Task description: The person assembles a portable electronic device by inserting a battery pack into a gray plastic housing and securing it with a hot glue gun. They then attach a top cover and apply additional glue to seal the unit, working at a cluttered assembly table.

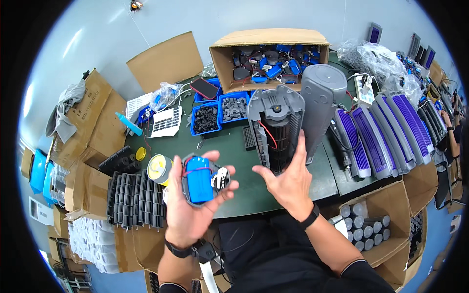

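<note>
My left hand (178, 217), palm up, has its fingers curled round a blue battery pack (197, 179) with wires and a white connector, seated on a dark grey part. Against the lower right side of an open grey housing (257, 115) rests my right hand (293, 188), its fingers stretched and thumb spread wide. That housing stands upright on the table and holds a black slatted fan cylinder (280, 141) and a red wire. Just behind it to the right is a taller grey casing (322, 93) with a rounded top.
A carton (222, 80) of blue battery parts stands at the back. Blue bins (205, 132) hold small parts. Purple-grilled housings (373, 141) line the right; black fan cylinders (134, 198) and a yellow-white roll (159, 169) lie left. An open carton (398, 195) holds grey cylinders at lower right.
</note>
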A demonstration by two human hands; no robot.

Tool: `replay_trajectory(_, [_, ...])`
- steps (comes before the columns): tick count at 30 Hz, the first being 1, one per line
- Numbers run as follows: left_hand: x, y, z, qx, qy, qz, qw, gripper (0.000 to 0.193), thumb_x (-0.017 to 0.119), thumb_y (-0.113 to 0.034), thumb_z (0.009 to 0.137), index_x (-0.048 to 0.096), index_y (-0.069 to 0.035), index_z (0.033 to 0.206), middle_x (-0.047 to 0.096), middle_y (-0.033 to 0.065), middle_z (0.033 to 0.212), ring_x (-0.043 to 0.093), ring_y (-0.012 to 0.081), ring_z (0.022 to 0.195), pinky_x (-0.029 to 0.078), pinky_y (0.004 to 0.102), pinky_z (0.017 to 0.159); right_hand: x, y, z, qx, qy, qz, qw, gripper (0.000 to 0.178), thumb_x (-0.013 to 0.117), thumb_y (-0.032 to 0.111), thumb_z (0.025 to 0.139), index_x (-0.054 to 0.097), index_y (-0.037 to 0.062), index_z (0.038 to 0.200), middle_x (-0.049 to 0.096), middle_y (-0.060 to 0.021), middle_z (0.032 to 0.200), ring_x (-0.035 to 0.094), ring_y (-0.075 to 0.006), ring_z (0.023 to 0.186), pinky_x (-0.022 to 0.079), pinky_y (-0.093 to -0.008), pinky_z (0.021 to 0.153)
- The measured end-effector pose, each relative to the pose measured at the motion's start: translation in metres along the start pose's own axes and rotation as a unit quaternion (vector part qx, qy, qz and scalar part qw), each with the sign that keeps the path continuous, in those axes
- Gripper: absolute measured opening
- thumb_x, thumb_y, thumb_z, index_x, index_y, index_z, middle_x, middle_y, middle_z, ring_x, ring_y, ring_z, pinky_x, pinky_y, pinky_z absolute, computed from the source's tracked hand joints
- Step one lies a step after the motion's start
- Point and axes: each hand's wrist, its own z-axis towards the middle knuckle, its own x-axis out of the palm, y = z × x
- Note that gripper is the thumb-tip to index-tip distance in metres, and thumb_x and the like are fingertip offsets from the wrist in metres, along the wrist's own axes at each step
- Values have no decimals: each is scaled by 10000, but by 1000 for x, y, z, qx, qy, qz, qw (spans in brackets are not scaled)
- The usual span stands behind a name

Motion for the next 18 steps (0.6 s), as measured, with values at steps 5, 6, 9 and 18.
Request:
replay_trajectory(5, [58, -52, 26, 171, 61, 193, 964, 756, 335, -655, 1099, 580, -18, 1426, 716, 242, 1182, 734, 298, 978, 593, 391, 878, 7, -5, 9, 22, 3, -14, 1000, 1243, 942, 354, 721, 179, -7, 1633, 576, -301, 1378, 680, -503, 1095, 599, -518, 833])
replay_trajectory(6, [70, -65, 28, 198, 63, 268, 941, 762, 322, -648, 1104, 571, -13, 1443, 723, 229, 1180, 729, 284, 998, 583, 382, 908, 8, -1, 6, 15, 4, -4, 1000, 1241, 934, 340, 702, 186, 5, 1633, 580, -296, 1373, 688, -498, 1076, 602, -519, 816])
replay_trajectory(9, [91, -80, 51, 292, 103, 494, 812, 703, 302, -550, 1141, 596, 9, 1450, 742, 152, 1137, 705, 194, 1056, 553, 329, 977, 2, 0, -8, 0, 21, 21, 1000, 1249, 938, 343, 692, 190, 16, 1636, 587, -286, 1361, 700, -481, 1050, 605, -519, 789])
replay_trajectory(18, [135, -51, 53, 265, 123, 653, 698, 375, 559, -288, 1113, 708, -14, 1321, 698, 20, 1030, 577, 85, 951, 472, 259, 869, 3, -2, -23, -42, 15, 51, 998, 1286, 936, 318, 705, 137, 26, 1670, 598, -224, 1211, 723, -437, 876, 614, -494, 704])
